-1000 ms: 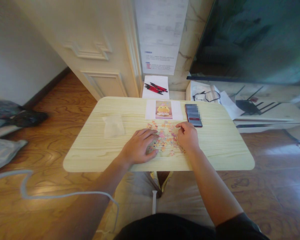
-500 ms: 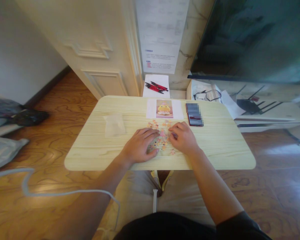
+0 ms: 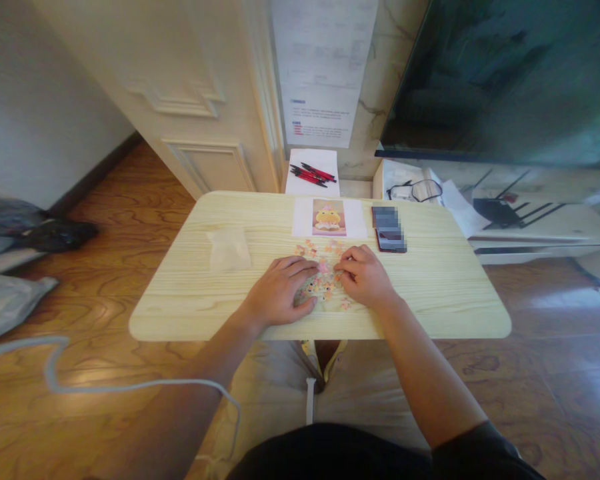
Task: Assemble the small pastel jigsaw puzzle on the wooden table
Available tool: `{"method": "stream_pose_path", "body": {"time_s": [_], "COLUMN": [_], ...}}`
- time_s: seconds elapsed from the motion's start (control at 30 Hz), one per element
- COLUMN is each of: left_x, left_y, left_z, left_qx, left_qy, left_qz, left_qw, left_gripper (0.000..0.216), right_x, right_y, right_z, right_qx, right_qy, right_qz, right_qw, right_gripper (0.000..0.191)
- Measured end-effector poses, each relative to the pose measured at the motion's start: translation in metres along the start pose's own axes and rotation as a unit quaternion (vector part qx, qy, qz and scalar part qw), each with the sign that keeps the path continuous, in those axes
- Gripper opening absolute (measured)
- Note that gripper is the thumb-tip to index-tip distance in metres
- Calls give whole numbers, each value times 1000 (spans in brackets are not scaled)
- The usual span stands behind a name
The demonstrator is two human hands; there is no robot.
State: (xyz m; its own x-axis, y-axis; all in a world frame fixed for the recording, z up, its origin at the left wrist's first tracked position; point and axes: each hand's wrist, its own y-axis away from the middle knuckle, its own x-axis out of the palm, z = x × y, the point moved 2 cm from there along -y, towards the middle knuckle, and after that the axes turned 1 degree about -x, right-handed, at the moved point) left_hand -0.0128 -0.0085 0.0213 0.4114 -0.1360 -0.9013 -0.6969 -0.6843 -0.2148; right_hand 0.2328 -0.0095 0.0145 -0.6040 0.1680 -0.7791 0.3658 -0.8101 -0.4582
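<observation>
Small jigsaw puzzle pieces, mostly orange, pink and yellow, lie loosely spread on the pale wooden table. A pink cluster shows between my two hands. My left hand rests open and flat at the left of the pieces, its fingertips touching the pink cluster and its thumb apart. From the right, my right hand is closed in a pinch at the edge of the pieces, on what looks like a small puzzle piece mostly covered by the fingers. Beyond them lies a printed picture of a yellow figure.
A phone lies right of the picture, and a translucent white bag sits on the left. Behind the table are red and black pens on white paper and a white box with a cable. A white cord crosses my left arm.
My right hand has shifted slightly left, its fingertips closing toward the pink pieces. My left hand stays in place.
</observation>
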Motion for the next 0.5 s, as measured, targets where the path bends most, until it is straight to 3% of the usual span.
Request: {"method": "stream_pose_path", "body": {"time_s": [0.5], "left_x": [1], "left_y": [0], "left_z": [0], "left_qx": [2], "left_qy": [-3], "left_qz": [4], "left_qw": [1000], "left_gripper": [60], "right_x": [5], "right_y": [0], "right_z": [4], "right_qx": [-29], "right_qy": [14], "right_qz": [20], "right_qw": [999], "right_gripper": [27]}}
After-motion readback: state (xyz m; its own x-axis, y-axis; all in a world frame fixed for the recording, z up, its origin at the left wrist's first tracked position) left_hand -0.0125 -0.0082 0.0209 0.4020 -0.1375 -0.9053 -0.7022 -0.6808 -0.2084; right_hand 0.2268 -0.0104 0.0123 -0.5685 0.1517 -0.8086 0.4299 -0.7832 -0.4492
